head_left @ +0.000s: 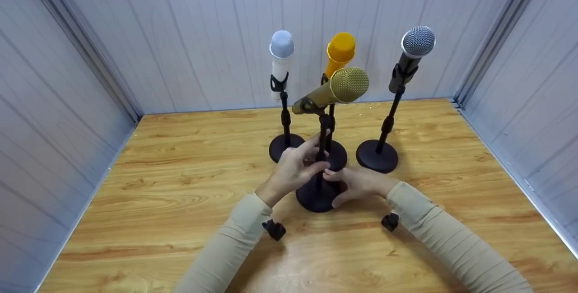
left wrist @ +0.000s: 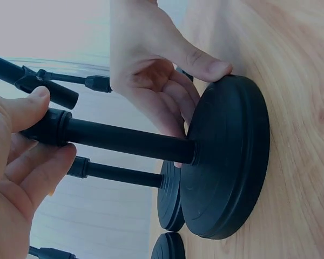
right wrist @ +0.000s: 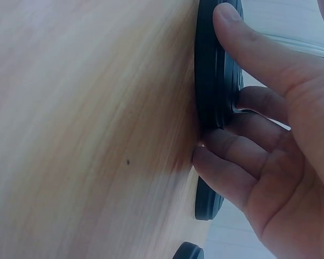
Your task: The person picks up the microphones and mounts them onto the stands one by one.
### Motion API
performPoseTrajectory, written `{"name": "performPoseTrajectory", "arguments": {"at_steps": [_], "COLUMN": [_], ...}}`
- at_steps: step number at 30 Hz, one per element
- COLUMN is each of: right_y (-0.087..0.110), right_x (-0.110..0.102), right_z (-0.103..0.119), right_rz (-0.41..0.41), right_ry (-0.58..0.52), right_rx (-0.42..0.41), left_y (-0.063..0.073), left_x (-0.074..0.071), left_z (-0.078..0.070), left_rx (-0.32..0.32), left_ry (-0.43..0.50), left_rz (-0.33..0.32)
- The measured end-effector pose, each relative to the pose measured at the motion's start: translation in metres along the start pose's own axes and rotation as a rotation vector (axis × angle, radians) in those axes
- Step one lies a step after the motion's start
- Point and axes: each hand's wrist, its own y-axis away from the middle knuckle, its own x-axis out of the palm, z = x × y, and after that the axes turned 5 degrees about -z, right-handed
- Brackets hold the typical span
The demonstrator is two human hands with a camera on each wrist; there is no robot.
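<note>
A gold microphone point(head_left: 350, 85) sits tilted in the clip of a black desk microphone stand point(head_left: 311, 199), nearest to me of the stands. My left hand point(head_left: 291, 169) holds the stand's pole, thumb and fingers on either side of the collar in the left wrist view. Low down, my right hand point(head_left: 361, 182) grips the round base point(left wrist: 227, 162), its thumb on the rim and its fingers bent along the side. The base's edge point(right wrist: 209, 70) appears close to the wooden surface in the right wrist view; I cannot tell whether it touches fully.
Behind stand a white microphone point(head_left: 282, 45), a yellow microphone point(head_left: 341, 49) and a silver-headed black microphone point(head_left: 418, 42), each on a black stand. The yellow one's base point(head_left: 337, 155) is just behind the gold one's. Panel walls point(head_left: 194, 35) enclose the wooden table point(head_left: 180, 166).
</note>
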Motion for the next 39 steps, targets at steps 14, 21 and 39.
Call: {"name": "performPoseTrajectory", "arguments": {"at_steps": [14, 21, 39], "right_y": [0.001, 0.002, 0.003], "right_x": [0.000, 0.001, 0.003], "right_z": [-0.005, -0.005, -0.005], "right_rz": [-0.024, -0.020, -0.016], "right_ry": [-0.010, -0.005, -0.028], "right_rx": [-0.031, -0.026, 0.001], "left_y": [-0.004, -0.006, -0.010], "left_x": [0.008, 0.005, -0.003], "left_z": [-0.004, -0.007, 0.003], "left_rx": [0.001, -0.001, -0.076], "left_ry": [-0.012, -0.088, 0.121], "left_rz": [-0.130, -0.094, 0.054]}}
